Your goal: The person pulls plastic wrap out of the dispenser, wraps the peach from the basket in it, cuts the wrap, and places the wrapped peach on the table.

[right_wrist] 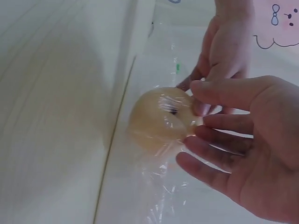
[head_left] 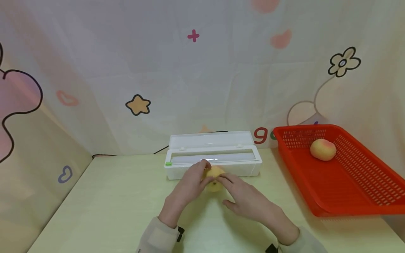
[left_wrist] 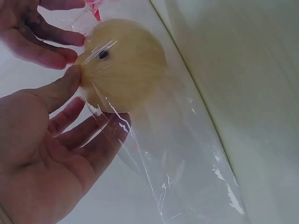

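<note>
A pale yellow peach (head_left: 214,186) with a dark spot is covered by clear cling film (left_wrist: 163,186), right in front of the white film dispenser (head_left: 180,172). My left hand (head_left: 189,182) holds the peach from the left, its thumb pressing the film by the dark spot and its fingers along the side. From the right, my right hand (head_left: 245,198) touches the wrapped peach with nearly straight fingertips (right_wrist: 189,142), thumb held apart from them. Creased film gathers between both hands in the right wrist view.
The dispenser's lid (head_left: 212,139) stands raised at the back, with a green slider (head_left: 168,163) at its left end. To the right, a red plastic basket (head_left: 329,207) contains another peach (head_left: 323,149). A printed curtain (head_left: 177,77) hangs behind the table (head_left: 104,207).
</note>
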### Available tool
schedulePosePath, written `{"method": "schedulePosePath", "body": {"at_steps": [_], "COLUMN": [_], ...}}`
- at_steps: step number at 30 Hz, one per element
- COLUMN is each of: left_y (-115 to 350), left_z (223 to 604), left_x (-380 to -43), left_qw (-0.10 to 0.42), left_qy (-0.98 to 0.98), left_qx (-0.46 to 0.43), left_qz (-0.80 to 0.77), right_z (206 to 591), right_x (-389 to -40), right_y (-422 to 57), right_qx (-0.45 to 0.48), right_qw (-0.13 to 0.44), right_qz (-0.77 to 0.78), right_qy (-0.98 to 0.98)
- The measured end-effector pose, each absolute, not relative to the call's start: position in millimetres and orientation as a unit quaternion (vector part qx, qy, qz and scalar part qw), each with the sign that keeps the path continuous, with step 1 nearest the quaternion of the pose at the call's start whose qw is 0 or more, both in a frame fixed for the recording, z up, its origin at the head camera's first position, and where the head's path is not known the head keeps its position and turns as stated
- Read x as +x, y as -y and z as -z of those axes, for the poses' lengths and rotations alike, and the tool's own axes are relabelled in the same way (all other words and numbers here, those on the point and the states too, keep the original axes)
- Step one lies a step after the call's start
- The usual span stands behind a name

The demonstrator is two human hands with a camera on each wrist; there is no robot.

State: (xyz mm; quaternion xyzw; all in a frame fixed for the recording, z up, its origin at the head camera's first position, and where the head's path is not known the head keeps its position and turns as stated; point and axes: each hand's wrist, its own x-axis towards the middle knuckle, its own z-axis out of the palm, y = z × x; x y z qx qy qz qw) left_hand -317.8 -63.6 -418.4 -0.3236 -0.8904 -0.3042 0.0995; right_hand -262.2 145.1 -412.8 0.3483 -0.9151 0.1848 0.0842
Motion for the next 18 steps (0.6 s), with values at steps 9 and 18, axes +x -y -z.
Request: {"method": "schedulePosePath", "body": {"at_steps": [9, 18], "left_y": [63.2, 63.4], "left_z": [411.4, 408.3], "left_x": [-321.3, -328.1], "left_qw": [0.086, 0.13], "left_qy": [0.89, 0.878], "left_qx": [-0.297, -0.29], "left_qz": [0.335, 0.358], "right_z": [421.8, 425.3], "right_x": [-277.5, -287.7], "right_y": [-147.9, -141.3], "right_qx": [0.355, 0.331], "right_qw": [0.13, 0.172], "right_qz": [-0.202, -0.168], "right_qy": [0.904, 0.913]}}
